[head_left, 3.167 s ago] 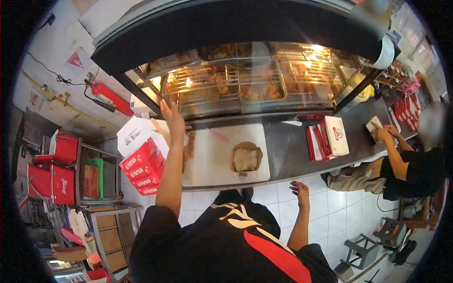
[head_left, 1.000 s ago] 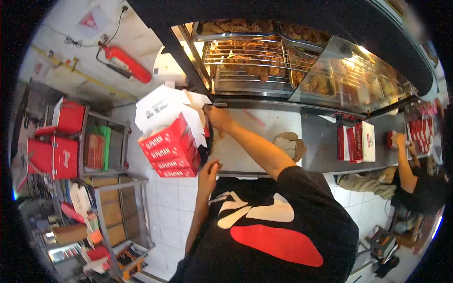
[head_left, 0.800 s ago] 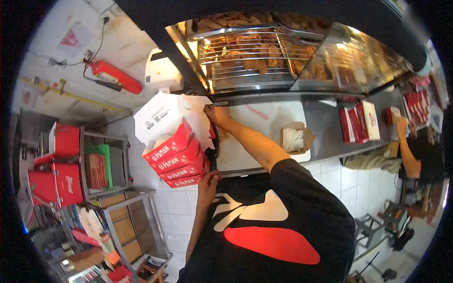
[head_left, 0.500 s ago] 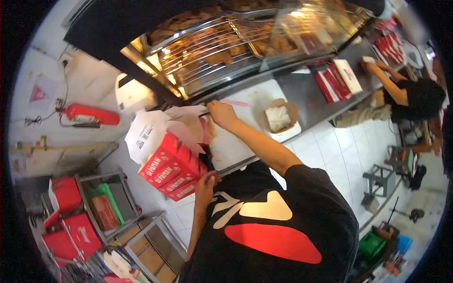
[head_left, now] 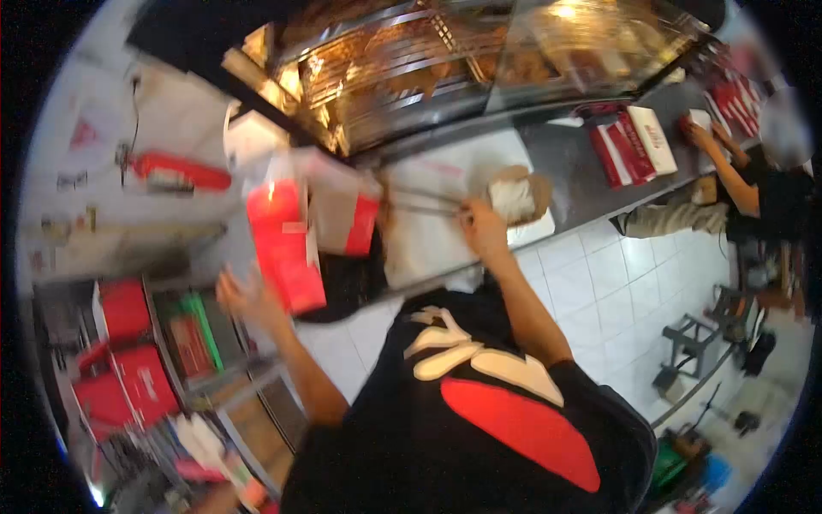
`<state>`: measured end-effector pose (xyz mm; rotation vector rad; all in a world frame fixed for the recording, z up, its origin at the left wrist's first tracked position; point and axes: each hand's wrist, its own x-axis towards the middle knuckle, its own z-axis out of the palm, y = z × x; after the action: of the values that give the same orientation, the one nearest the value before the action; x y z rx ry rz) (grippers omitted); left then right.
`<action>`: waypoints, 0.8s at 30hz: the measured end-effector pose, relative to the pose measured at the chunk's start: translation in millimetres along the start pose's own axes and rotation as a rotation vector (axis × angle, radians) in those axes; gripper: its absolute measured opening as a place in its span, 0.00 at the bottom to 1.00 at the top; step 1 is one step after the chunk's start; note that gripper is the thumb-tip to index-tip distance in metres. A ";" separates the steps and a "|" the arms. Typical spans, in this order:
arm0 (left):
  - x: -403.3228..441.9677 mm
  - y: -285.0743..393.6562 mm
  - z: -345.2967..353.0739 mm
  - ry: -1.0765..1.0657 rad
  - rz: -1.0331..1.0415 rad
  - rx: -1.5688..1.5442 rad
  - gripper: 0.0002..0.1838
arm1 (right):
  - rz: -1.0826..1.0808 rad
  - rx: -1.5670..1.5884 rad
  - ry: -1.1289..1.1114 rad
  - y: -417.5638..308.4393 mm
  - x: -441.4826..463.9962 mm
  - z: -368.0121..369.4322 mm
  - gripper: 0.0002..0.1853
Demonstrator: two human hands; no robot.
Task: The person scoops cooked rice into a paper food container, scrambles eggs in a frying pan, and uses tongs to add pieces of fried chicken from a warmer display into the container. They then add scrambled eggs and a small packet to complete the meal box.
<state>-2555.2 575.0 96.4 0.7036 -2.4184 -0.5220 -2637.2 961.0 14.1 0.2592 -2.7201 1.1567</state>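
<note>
Because blur smears the left half of my head feed, I can read that side only loosely. The right hand [head_left: 485,230] has its fingers closed round one end of dark tongs [head_left: 428,208], which stretch left over the white board [head_left: 424,253]; their far tips dissolve into the smear, so what they meet is unclear to me. Just beside that hand, a brown paper container [head_left: 541,195] with white contents sits on the board. The left hand [head_left: 248,295] has its fingers spread next to the red boxes [head_left: 287,257] at the counter's left end; whether it touches them I can't tell, and their lettering is lost. The top edge crops the lit display case [head_left: 184,47]. Far right, I see a co-worker's hands [head_left: 702,137] at a small box.
</note>
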 end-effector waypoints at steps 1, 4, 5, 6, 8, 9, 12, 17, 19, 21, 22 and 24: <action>-7.4 -5.6 -14.1 -0.042 -0.037 0.274 0.30 | 0.034 0.046 -0.094 0.1 -0.9 -10.3 0.16; 2.8 17.4 -5.3 -0.245 -0.179 -0.112 0.31 | 0.003 0.129 -0.096 -8.0 -0.5 -46.0 0.15; 0.9 25.0 -8.6 -0.270 -0.191 -0.109 0.31 | 0.000 0.158 -0.100 -11.0 -7.5 -54.9 0.15; 1.2 36.8 -8.8 -0.293 -0.194 -0.106 0.30 | -0.003 0.190 -0.096 -11.6 -8.1 -66.8 0.15; -4.1 39.5 -12.1 -0.214 -0.205 -0.151 0.26 | -0.010 0.181 -0.075 -11.6 -15.4 -84.8 0.15; -8.5 41.7 -12.9 -0.182 -0.203 -0.170 0.24 | -0.003 0.180 -0.059 -13.3 -20.5 -94.2 0.15; -28.1 63.7 -11.4 0.111 0.088 -0.023 0.19 | 0.114 0.253 -0.076 -23.8 -38.7 -142.2 0.15; -146.3 187.6 27.3 -1.022 -0.133 -0.660 0.18 | 0.005 0.244 0.024 -28.6 -81.1 -168.2 0.15; -199.8 228.8 42.9 -1.466 -0.687 -0.975 0.22 | -0.013 0.221 -0.059 -20.2 -102.7 -159.6 0.18; -214.1 251.1 49.2 -1.399 -0.894 -1.124 0.19 | -0.068 0.238 -0.123 -6.5 -123.2 -152.7 0.19; -220.7 246.4 60.2 -1.366 -0.906 -1.094 0.18 | -0.064 0.243 -0.177 -5.7 -127.3 -158.1 0.20; -249.1 241.9 85.0 -1.055 -1.086 -1.074 0.16 | -0.150 0.312 -0.259 17.2 -132.4 -158.0 0.18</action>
<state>-2519.6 927.8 51.1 1.3193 -1.6627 -2.8684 -2498.2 1099.3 80.1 0.6867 -2.6565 1.5980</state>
